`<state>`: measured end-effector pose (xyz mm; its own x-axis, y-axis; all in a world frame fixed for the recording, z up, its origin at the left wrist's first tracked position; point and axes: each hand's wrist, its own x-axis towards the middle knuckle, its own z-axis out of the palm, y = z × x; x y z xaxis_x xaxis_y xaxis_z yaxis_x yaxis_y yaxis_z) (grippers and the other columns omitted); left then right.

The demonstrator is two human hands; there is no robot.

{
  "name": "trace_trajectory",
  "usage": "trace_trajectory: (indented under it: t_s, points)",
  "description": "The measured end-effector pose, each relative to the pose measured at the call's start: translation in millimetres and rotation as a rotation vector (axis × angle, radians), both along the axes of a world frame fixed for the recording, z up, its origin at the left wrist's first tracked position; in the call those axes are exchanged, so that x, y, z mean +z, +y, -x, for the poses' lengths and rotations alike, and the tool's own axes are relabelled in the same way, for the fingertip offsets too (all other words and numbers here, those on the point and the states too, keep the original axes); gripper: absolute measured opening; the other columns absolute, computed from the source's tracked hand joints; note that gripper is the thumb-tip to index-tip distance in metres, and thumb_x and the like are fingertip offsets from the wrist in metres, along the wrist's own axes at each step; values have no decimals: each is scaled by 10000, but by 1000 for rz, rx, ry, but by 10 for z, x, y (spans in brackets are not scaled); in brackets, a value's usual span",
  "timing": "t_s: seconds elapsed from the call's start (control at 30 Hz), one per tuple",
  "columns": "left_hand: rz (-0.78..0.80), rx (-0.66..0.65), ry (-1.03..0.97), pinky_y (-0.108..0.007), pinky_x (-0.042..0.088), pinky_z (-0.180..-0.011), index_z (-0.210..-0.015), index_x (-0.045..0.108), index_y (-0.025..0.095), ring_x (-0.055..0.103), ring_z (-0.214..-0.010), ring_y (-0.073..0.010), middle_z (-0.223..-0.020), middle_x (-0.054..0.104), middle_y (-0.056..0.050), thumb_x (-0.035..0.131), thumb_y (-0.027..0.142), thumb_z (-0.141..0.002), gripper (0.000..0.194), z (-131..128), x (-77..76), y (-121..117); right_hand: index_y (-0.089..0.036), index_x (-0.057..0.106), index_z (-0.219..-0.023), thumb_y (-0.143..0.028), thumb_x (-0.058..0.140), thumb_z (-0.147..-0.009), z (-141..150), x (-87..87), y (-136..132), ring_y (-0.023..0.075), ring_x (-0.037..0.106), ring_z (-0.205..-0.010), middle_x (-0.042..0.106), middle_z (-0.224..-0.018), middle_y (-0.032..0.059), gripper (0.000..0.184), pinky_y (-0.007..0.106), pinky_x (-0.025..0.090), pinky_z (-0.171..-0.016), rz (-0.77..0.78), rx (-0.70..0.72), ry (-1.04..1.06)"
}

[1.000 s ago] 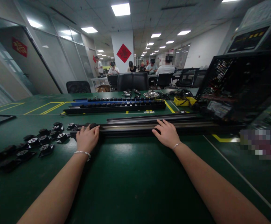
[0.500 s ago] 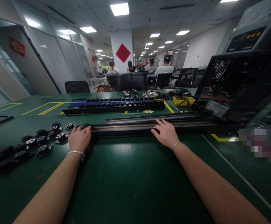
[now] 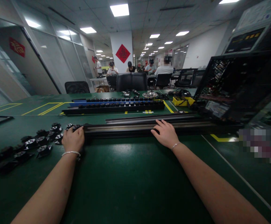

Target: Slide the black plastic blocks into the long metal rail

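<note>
A long black rail (image 3: pixel 126 129) with a pale strip along its channel lies crosswise in front of me. My right hand (image 3: pixel 165 133) rests on its middle, fingers stretched over the top and thumb apart on the near side. At the rail's left end, my left hand (image 3: pixel 73 140) has curled fingers around a small black part (image 3: pixel 76 127), mostly hidden by them. Several black parts with shiny square plates (image 3: pixel 43 150) are scattered to the left of this hand. Another thin rail (image 3: pixel 147 118) lies just behind the long one.
Farther back sit black and blue rails (image 3: pixel 114 108) fitted with rows of small parts. A metal dish (image 3: pixel 149 94) and a yellow tray (image 3: pixel 183 101) stand behind. An opened computer case (image 3: pixel 238 84) rises at the right. People (image 3: pixel 164 69) sit at distant tables.
My left hand has slid a little left with the black part, uncovering more of the rail's left end. My right hand and the rail look unmoved.
</note>
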<state>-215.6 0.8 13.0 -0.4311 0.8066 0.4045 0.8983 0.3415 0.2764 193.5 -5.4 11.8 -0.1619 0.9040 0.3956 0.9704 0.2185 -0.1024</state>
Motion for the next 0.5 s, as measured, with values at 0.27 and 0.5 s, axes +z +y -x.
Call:
trace_trajectory:
  t_s: [0.27, 0.5]
  points:
    - [-3, 15, -226, -494, 311, -1035, -1256, 557, 244, 380, -1258, -341, -1364, 419, -122, 238, 491, -885, 548, 174, -62, 75, -235, 667, -969, -459, 424, -871, -2, -7, 3, 283, 352, -1297, 468, -1381, 55, 345, 458, 282, -1027, -13, 3, -15]
    - [-69, -26, -321, -413, 211, -1117, -1273, 530, 129, 274, -1339, -289, -1415, 384, -103, 294, 415, -885, 536, 193, -68, 99, -234, 663, -982, -468, 413, -872, -6, -1, 1, 285, 348, -1299, 467, -1382, 56, 360, 458, 289, -1022, -8, 7, -32]
